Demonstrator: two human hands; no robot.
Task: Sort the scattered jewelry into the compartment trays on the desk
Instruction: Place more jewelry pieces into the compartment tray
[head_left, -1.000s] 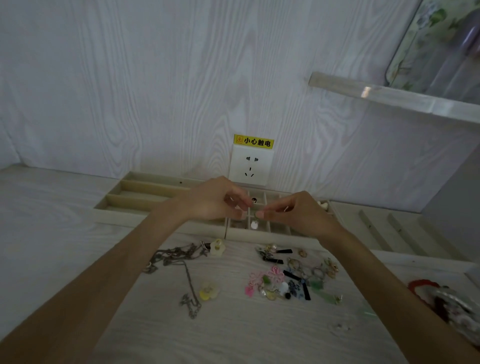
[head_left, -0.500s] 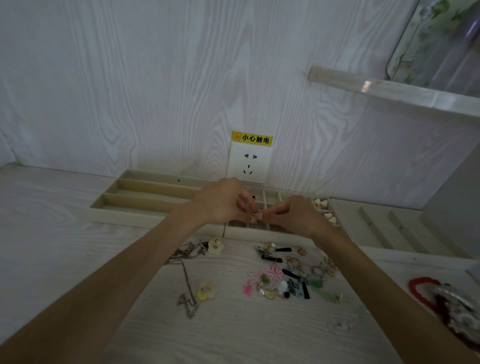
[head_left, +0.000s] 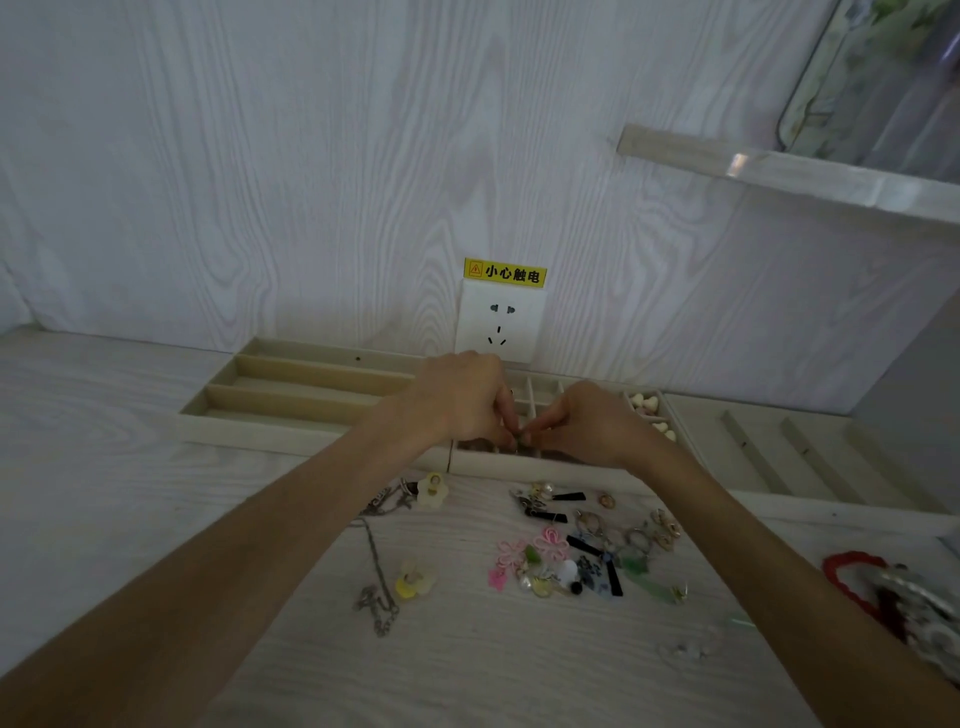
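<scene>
Lowered since a second ago: left hand (head_left: 457, 402) and right hand (head_left: 592, 423), fingertips now meeting and pinching one tiny piece (head_left: 519, 440) just above the gridded tray (head_left: 524, 464). Probably about to drop it in. Beside that tray, scattered jewelry (head_left: 576, 545) waiting on the bench (head_left: 104, 467).

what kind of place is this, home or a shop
Probably a home desk or dressing corner: a wood-grain desk against a panelled wall, a wall socket with a yellow warning sticker, and beige compartment trays beside scattered jewelry.
</scene>
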